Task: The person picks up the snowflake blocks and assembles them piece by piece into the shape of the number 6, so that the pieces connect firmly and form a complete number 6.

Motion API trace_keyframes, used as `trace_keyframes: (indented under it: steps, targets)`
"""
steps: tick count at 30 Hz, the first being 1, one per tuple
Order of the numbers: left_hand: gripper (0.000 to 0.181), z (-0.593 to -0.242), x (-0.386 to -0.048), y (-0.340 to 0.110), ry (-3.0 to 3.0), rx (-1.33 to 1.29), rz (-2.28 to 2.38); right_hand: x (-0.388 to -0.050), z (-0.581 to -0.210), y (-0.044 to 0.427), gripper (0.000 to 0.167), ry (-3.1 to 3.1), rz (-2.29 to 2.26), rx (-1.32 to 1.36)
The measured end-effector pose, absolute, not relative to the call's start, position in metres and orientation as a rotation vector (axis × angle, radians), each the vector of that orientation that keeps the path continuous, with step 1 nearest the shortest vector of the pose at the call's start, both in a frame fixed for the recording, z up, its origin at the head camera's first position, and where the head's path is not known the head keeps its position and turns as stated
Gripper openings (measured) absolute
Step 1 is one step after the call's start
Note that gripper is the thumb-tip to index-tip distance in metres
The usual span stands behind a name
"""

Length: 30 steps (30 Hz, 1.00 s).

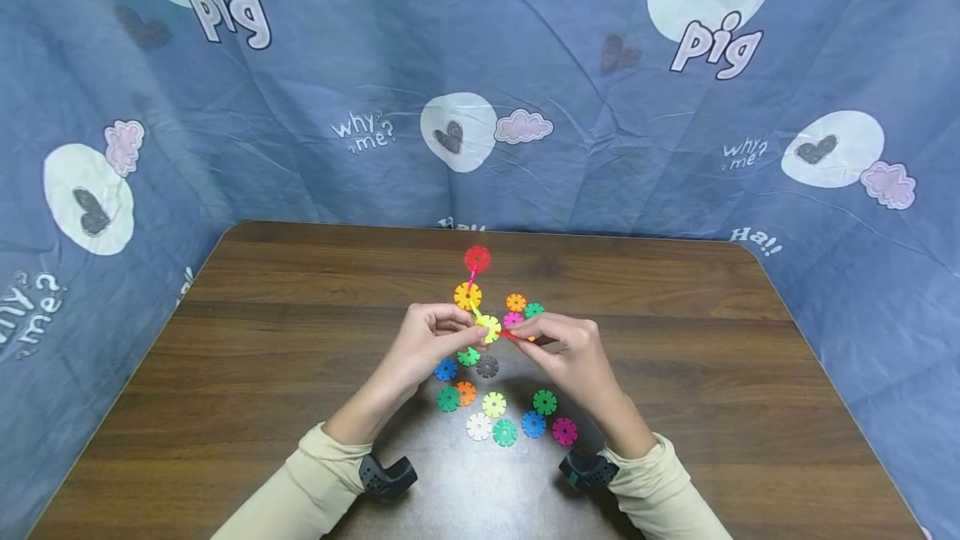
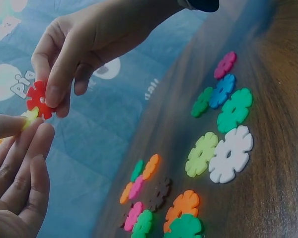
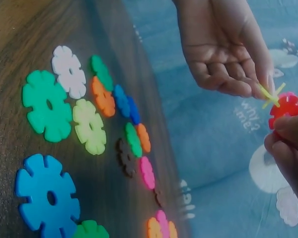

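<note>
The left hand (image 1: pixel 431 342) pinches a bright yellow, notched plastic flower disc (image 1: pixel 491 329), and the right hand (image 1: pixel 564 346) pinches a red, notched plastic flower disc (image 2: pixel 38 100) just to its right. The two discs meet edge to edge, set crosswise to each other; how deeply their slots engage is hard to tell at this angle.

The yellow disc is the near end of a linked chain whose long axis runs away from the hands, leaning slightly left, through an orange-yellow plastic disc (image 1: pixel 468 296) to a second red disc (image 1: pixel 477 258) at the far end. The left hand is the nearer one to this chain; the right touches only its own red piece. Both hands are raised above the dark wood-grained counter (image 1: pixel 262 357).

Loose discs lie directly on that counter: a dark brown one (image 1: pixel 487 367) near the left fingers, an orange one (image 1: pixel 516 302) farther right, and nearest, a white one (image 1: pixel 478 427), a blue one (image 1: pixel 533 424) and a magenta one (image 1: pixel 565 431).
</note>
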<state>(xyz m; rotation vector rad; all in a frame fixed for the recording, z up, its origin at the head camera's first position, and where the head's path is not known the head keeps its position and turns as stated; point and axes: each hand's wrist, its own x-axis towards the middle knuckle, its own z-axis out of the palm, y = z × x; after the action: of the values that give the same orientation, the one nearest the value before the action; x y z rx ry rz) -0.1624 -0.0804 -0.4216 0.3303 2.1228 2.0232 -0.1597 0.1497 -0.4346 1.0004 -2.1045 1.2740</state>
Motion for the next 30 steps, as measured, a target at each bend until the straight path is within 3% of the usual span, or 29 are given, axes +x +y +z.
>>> trace_keyframes:
  steps: [19, 30]
  targets:
    - [0.017, -0.4188, -0.1592, -0.0794, 2.153, 0.353, 2.023, -0.1571, -0.4341, 0.1441, 0.021, -2.111, 1.316, 0.949]
    - [0.021, -0.4177, -0.1608, -0.0834, 2.168, 0.309, 2.036, -0.1541, -0.4303, 0.1490, 0.032, -2.485, 1.324, 0.874]
